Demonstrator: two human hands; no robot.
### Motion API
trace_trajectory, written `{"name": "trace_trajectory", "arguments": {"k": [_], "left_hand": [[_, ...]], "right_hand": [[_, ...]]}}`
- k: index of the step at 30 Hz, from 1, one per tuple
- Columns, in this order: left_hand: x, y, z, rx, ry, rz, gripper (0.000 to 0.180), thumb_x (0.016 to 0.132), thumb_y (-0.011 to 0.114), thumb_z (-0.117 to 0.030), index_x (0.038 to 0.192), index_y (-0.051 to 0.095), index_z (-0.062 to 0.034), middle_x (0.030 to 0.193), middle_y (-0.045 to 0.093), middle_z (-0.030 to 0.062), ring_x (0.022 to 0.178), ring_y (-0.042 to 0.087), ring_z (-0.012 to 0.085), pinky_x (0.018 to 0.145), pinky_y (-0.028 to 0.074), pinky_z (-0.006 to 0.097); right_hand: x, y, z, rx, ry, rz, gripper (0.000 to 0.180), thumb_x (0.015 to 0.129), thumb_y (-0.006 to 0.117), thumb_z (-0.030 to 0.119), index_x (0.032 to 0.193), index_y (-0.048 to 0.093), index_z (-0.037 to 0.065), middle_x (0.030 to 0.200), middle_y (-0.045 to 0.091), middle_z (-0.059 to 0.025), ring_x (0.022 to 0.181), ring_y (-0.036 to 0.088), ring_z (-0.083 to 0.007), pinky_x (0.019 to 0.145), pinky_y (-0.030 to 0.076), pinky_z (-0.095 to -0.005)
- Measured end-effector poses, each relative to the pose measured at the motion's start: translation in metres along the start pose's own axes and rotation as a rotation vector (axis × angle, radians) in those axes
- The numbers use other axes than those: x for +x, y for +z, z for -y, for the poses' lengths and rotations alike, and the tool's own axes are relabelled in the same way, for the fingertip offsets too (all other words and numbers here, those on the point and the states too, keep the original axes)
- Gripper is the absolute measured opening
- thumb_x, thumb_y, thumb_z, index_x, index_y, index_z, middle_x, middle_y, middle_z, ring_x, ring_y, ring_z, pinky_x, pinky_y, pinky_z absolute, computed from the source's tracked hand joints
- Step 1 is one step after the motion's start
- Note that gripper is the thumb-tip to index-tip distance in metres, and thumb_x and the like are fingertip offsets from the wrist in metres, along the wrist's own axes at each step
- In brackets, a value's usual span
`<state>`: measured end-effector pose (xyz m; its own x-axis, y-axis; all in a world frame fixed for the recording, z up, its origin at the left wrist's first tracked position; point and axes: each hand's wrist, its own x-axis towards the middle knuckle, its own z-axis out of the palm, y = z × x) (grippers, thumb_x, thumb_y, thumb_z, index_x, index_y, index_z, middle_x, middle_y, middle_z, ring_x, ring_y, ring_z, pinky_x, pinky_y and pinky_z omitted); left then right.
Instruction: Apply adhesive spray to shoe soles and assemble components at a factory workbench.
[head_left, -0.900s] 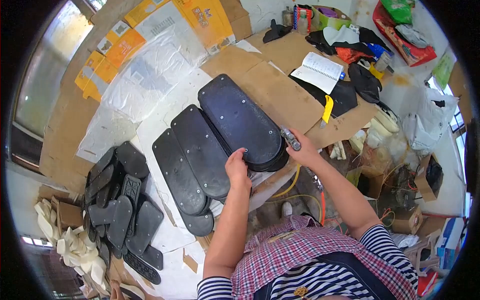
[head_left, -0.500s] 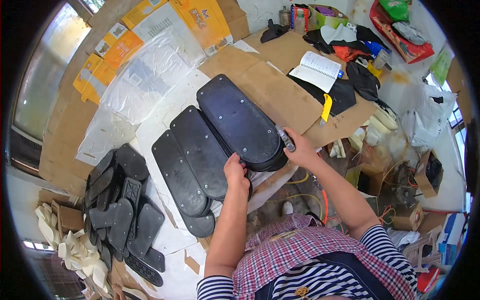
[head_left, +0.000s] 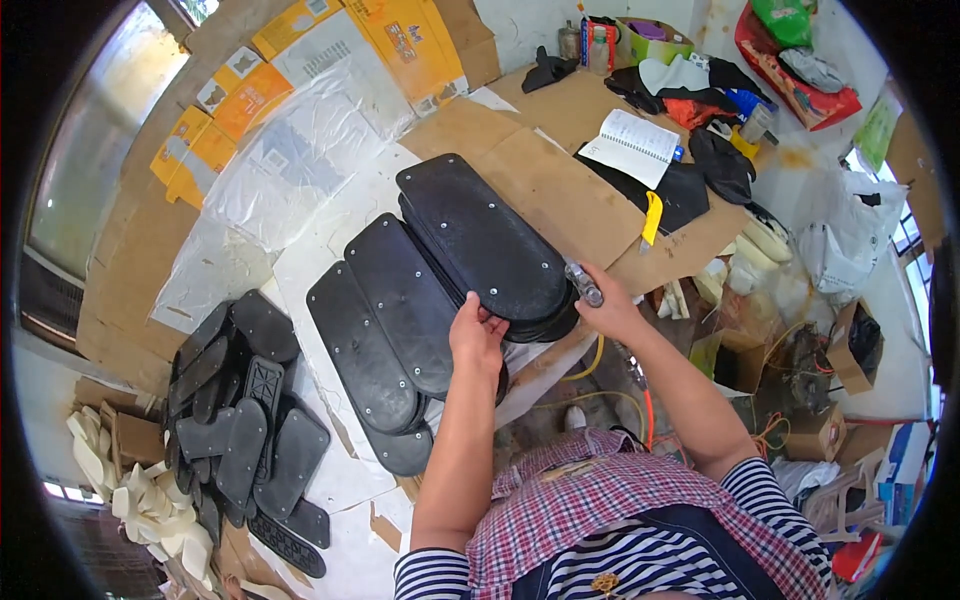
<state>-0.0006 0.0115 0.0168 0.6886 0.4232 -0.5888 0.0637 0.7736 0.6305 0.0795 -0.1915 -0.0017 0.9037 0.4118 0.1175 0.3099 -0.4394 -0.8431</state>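
Large black oval moulds with small metal studs lie overlapping on the bench. My left hand (head_left: 478,335) grips the near edge of the top black mould (head_left: 480,235), which rests on a small stack. My right hand (head_left: 608,308) is closed around a metal air tool (head_left: 583,284) at the right edge of that stack; a hose (head_left: 640,385) trails down from it. Two more black moulds (head_left: 395,285) (head_left: 360,345) lie to the left, side by side.
A pile of smaller black shoe soles (head_left: 240,400) sits at the lower left, with pale soles (head_left: 150,500) beside it. Cardboard sheets (head_left: 560,190), clear plastic (head_left: 290,160), an open notebook (head_left: 632,146), a yellow knife (head_left: 651,215) and cluttered bags lie further back and right.
My left hand has shifted slightly along the edge of the top mould. The right hand with the tool stays at the stack's right edge.
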Motion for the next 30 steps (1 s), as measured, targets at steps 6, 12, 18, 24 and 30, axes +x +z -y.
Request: {"name": "trace_trajectory", "arguments": {"k": [6,12,18,24,30], "left_hand": [[0.0,-0.02,-0.021,-0.193,0.346,0.169,0.013,0.089,0.052,-0.02,0.088,0.054,-0.0075,0.091,0.059,0.0044,0.084,0.057,0.0197,0.076,0.048,0.035],[-0.061,-0.074,-0.117,-0.305,0.392,0.012,0.024,0.088,0.049,-0.017,0.105,0.056,-0.001,0.107,0.06,0.0122,0.098,0.058,0.0254,0.088,0.047,0.042],[-0.075,-0.241,-0.246,-0.687,0.963,0.184,0.071,0.091,0.038,-0.051,0.139,0.025,0.0003,0.141,0.033,0.0187,0.127,0.035,0.0354,0.099,0.035,0.053],[-0.06,-0.273,-0.186,-0.869,0.686,-0.093,0.069,0.091,0.034,-0.052,0.144,0.014,-0.0109,0.149,0.016,0.014,0.131,0.029,0.0397,0.102,0.031,0.055],[-0.02,-0.225,-0.063,-0.479,0.284,-0.093,0.038,0.091,0.04,-0.032,0.111,0.049,-0.0007,0.113,0.056,0.0166,0.101,0.054,0.0379,0.087,0.044,0.05]], "right_hand": [[-0.036,-0.028,0.02,0.235,-0.032,0.029,0.056,0.074,0.062,0.01,0.127,0.045,0.005,0.088,0.06,-0.0067,0.08,0.056,-0.0127,0.074,0.046,-0.028],[-0.078,-0.084,0.084,0.295,0.027,0.131,0.053,0.079,0.062,0.008,0.129,0.044,0.006,0.092,0.058,-0.0027,0.082,0.053,-0.0084,0.077,0.044,-0.0251],[-0.086,-0.088,0.132,0.436,-0.104,0.226,0.053,0.08,0.064,0.005,0.129,0.044,0.004,0.093,0.058,-0.0011,0.082,0.054,-0.0076,0.075,0.045,-0.0237],[-0.078,-0.093,0.136,0.513,-0.066,0.0,0.049,0.081,0.063,0.004,0.127,0.046,0.002,0.09,0.058,-0.0001,0.079,0.053,-0.0068,0.072,0.046,-0.0226],[-0.096,-0.101,0.153,0.555,-0.019,0.148,0.051,0.079,0.065,0.004,0.126,0.047,0.002,0.091,0.058,-0.0009,0.081,0.054,-0.0073,0.073,0.046,-0.0241]]}}
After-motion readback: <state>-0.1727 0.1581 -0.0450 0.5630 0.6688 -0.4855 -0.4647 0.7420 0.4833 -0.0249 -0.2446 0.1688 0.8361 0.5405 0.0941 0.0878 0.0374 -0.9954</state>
